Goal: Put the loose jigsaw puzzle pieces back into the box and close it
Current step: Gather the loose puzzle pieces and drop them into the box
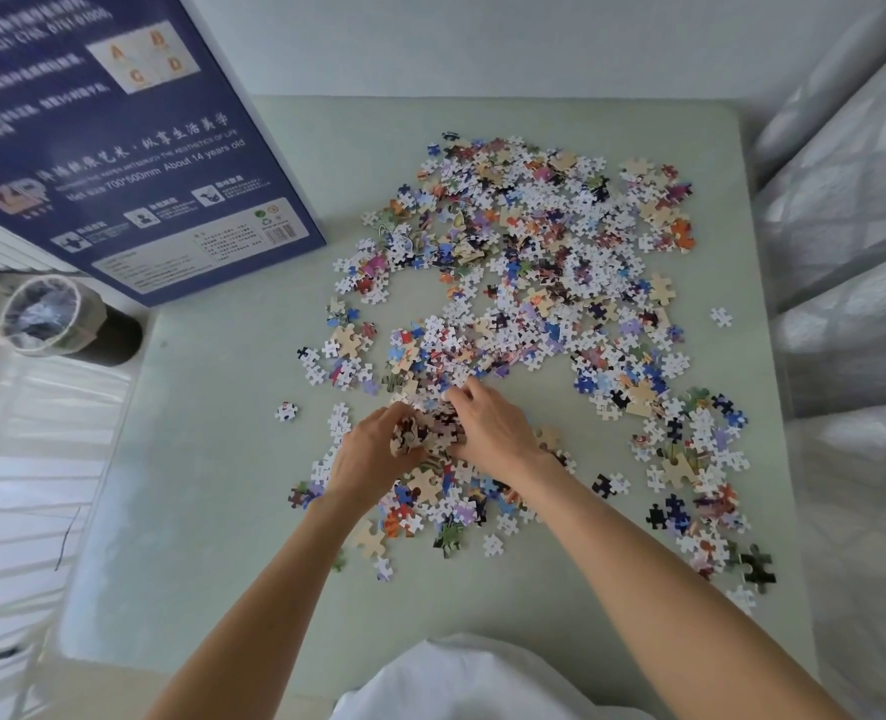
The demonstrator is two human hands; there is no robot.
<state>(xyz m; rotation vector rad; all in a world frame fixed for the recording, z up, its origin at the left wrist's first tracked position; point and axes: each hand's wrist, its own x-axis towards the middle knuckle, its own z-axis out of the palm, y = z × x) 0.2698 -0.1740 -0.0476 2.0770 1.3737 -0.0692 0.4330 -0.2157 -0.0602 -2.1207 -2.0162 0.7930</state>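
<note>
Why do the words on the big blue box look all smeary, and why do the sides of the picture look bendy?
In the head view, the blue box at the upper left is blurred, so its small print smears, while the puzzle pieces in the middle look fairly sharp. The wide-angle lens curves the table edges near the borders. Light is soft and even, with no hard shadows under the left hand or right hand.

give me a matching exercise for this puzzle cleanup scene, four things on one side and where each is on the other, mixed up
Things:
1. blue box
2. bin
3. lone piece
4. handful of pieces

Places:
A. gathered between the left hand and right hand
B. on the floor, off the table's left edge
C. far left of the table, printed side up
D. by itself at the right edge of the spread

Pairs: 1-C, 2-B, 3-D, 4-A
</note>
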